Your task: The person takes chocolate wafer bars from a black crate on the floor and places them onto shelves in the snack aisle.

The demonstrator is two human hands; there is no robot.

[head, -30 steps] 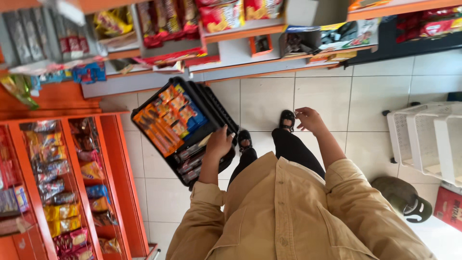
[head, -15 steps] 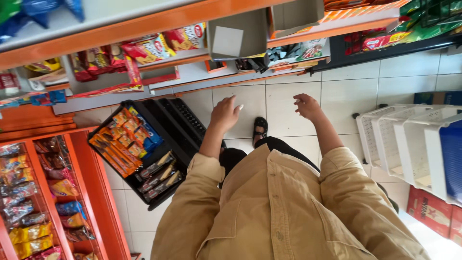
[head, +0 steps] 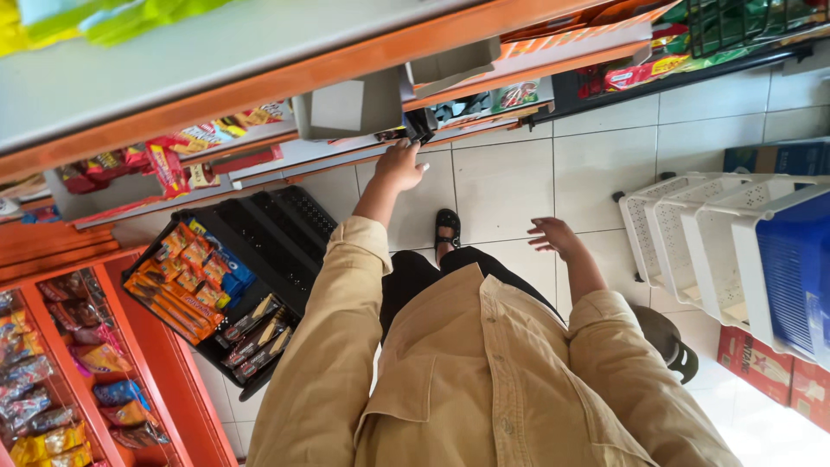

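My left hand [head: 399,166] reaches up to the edge of a low shelf [head: 346,156] with orange trim. Its fingertips meet a small dark packet [head: 420,128] under a grey cardboard tray [head: 346,105]. The fingers are partly hidden, so the grip is unclear. My right hand [head: 553,235] hangs free over the white floor tiles [head: 510,186] with fingers spread and nothing in it. Both arms wear tan shirt sleeves. My foot in a black sandal [head: 447,227] shows between the hands.
A black crate [head: 277,229] holding orange and dark snack packets stands on the floor at left. Beside it is an orange rack [head: 52,380] of hanging snack bags. White stacked baskets [head: 683,233], a blue basket [head: 791,268], red cartons [head: 761,363] and a dark cap [head: 661,337] sit at right.
My left hand has left the black crate and risen to the shelf edge. My right hand has dropped lower and nearer my body. The view has tilted toward the shelves.
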